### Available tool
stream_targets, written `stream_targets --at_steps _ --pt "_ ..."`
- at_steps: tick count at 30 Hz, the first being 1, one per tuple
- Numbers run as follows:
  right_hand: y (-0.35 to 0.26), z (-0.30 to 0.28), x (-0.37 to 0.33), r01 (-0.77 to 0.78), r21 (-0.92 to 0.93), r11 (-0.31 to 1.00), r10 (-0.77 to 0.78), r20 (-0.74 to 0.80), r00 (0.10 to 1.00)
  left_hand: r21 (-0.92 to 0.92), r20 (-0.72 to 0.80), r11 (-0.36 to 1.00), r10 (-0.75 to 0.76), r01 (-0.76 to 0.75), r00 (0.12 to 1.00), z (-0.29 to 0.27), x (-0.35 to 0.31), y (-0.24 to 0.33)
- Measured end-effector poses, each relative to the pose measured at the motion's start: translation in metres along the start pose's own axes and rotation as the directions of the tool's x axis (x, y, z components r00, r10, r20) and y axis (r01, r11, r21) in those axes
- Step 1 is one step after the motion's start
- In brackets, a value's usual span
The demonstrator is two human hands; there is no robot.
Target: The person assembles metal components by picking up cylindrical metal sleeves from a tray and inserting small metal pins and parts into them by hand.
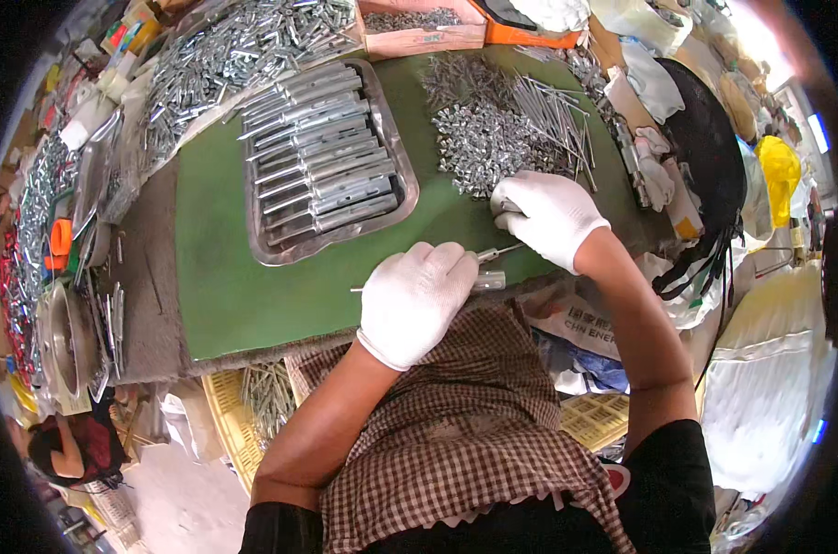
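Observation:
My left hand (417,300), in a white glove, is closed around a silver metal tube (490,281) at the near edge of the green mat. A thin metal pin (502,250) juts out to the right of this hand, toward my right hand. My right hand (550,218), gloved too, has its fingers curled together beside a heap of small shiny metal pieces (493,148); what is in its fingers is hidden. Left of the heap, a metal tray (407,196) holds a row of silver tube-and-rod assemblies (331,157).
Long thin pins (553,120) lie right of the heap. Many loose metal parts (234,65) cover the far left. A pink box (424,40) of small parts stands at the back. Yellow crates (225,415) sit below the table edge. A person (73,448) is at lower left.

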State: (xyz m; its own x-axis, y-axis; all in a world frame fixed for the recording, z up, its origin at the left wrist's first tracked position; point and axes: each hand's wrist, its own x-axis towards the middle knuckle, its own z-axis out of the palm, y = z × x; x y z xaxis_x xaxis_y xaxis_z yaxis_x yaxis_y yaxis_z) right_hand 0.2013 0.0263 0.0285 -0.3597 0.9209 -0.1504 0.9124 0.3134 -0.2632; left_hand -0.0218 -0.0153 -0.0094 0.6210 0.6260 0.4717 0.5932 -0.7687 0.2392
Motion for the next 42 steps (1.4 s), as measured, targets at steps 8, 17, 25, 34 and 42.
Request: stream_targets --at_steps 8,17,25,34,42 --pt "-0.006 -0.001 -0.012 0.022 0.04 0.999 -0.016 -0.145 0.989 -0.023 0.007 1.0 0.006 -0.006 1.0 0.001 0.001 0.0" --pt "-0.016 0.01 -0.034 0.204 0.321 0.925 -0.12 -0.263 0.957 -0.007 -0.009 1.0 0.003 -0.003 1.0 0.003 -0.001 -0.001" --pt "-0.018 0.015 -0.039 0.083 0.431 0.899 0.042 -0.273 0.961 0.026 -0.012 1.0 0.014 -0.014 1.0 0.007 0.006 0.0" --pt "-0.021 0.043 -0.033 0.229 0.325 0.918 -0.059 -0.458 0.887 -0.018 -0.091 1.0 -0.025 0.023 0.996 0.011 -0.011 -0.002" --pt "0.007 0.065 -0.042 0.281 0.231 0.931 -0.112 -0.553 0.826 -0.012 -0.022 0.999 -0.033 0.033 0.999 0.027 -0.003 0.009"
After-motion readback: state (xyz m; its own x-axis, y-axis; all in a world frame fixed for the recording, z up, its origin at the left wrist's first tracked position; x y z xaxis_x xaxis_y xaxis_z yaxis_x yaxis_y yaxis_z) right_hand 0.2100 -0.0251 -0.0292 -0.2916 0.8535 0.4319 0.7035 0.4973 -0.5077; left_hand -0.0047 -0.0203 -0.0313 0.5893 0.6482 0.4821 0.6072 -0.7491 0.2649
